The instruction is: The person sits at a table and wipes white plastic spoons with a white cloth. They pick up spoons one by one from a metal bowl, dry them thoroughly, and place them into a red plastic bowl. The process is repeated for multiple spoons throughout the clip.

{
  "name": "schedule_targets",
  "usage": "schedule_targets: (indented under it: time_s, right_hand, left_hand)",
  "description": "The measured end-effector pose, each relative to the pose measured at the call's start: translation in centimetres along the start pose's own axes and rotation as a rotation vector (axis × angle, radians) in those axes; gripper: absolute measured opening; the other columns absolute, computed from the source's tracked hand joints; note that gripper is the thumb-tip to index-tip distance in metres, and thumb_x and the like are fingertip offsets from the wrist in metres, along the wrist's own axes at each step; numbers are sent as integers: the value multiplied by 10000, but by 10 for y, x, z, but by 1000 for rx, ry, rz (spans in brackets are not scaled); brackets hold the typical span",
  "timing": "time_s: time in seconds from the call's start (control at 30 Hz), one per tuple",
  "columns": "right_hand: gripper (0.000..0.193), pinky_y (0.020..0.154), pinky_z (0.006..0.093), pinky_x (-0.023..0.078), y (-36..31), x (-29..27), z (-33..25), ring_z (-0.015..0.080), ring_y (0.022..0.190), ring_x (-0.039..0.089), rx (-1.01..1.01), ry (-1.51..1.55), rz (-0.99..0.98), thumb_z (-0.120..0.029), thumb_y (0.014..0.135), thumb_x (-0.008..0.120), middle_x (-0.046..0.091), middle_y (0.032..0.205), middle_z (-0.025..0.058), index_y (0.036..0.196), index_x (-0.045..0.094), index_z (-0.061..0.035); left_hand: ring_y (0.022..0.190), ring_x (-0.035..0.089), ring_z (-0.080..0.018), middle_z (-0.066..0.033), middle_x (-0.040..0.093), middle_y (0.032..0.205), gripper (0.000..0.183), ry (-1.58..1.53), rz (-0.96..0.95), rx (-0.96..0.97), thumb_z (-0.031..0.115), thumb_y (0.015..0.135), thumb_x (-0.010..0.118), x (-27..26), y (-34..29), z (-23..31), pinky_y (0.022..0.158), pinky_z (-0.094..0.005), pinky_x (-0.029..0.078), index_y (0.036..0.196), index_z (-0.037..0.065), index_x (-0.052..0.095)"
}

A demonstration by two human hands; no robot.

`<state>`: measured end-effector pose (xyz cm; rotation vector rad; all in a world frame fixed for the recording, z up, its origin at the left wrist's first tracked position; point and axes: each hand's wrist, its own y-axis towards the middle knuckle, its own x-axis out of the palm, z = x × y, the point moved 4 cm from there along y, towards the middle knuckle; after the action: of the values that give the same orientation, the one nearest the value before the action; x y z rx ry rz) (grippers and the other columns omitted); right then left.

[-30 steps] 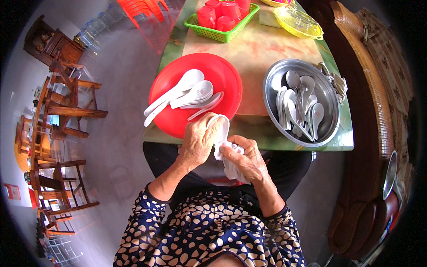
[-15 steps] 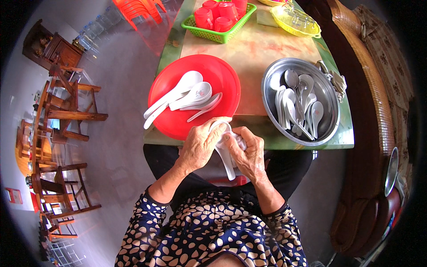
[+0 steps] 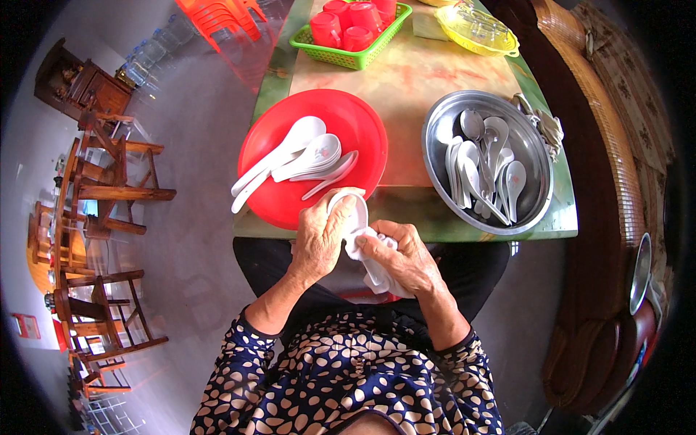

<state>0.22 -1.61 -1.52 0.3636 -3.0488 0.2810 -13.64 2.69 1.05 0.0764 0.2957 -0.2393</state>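
My left hand [image 3: 323, 233] grips a white soup spoon [image 3: 355, 216] by its bowl, just off the near edge of the table. Closed round a white cloth [image 3: 378, 277], my right hand [image 3: 401, 258] presses it against the spoon; the cloth wraps and hides the handle. Beyond my left hand sits a red plate [image 3: 362, 123] with several white spoons [image 3: 317, 154] lying stacked, their handles toward the lower left. To the right, a steel basin [image 3: 442, 114] holds several more white spoons [image 3: 515, 183] and a metal spoon [image 3: 472, 125].
A green basket [image 3: 319, 54] of red cups [image 3: 357, 38] stands at the far side of the table [image 3: 406, 80]. Beside it is a yellow basket [image 3: 464, 45] with clear glassware. Pale cloth-like items [image 3: 549, 130] lie against the basin's right rim. A wooden bench [image 3: 591, 290] runs along the right.
The cloth in my right hand has shifted onto the spoon's handle, which showed bare before. My left hand has turned the spoon slightly and moved a little left.
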Motion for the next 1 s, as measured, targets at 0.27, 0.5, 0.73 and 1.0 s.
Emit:
schedule_targets:
  time_s: [0.27,0.5,0.73,1.0]
  right_hand:
    - [257,498,235,471,-18,3,10,99,541,574,130,339,-168,-238,852,656,632,689,33,890,644,16]
    - [171,536,303,479,-30,-1,-13,254,601,606,-572,-681,472,-37,701,674,627,718,109,847,590,-2]
    - [296,555,356,467,-33,8,-17,278,631,562,-723,-958,647,-4,630,697,582,764,117,896,569,-12]
    - [158,613,254,467,-32,-32,-9,128,711,602,-367,-66,252,-124,840,647,636,813,82,916,635,14]
  left_hand:
    - [671,524,-110,-46,600,790,251,19,38,55,227,964,495,-3,0,8,630,-261,442,1028,13,608]
    - [550,405,-34,3,494,738,446,-437,-34,-79,361,919,556,-3,-5,13,455,-165,326,1220,57,431]
    - [501,431,-54,-36,549,709,313,-512,-90,-153,333,951,473,4,-5,19,424,-180,327,1040,34,502]
    - [556,459,-51,-34,532,739,300,-685,-217,-252,264,856,499,-1,-8,15,435,-178,343,1041,28,503]
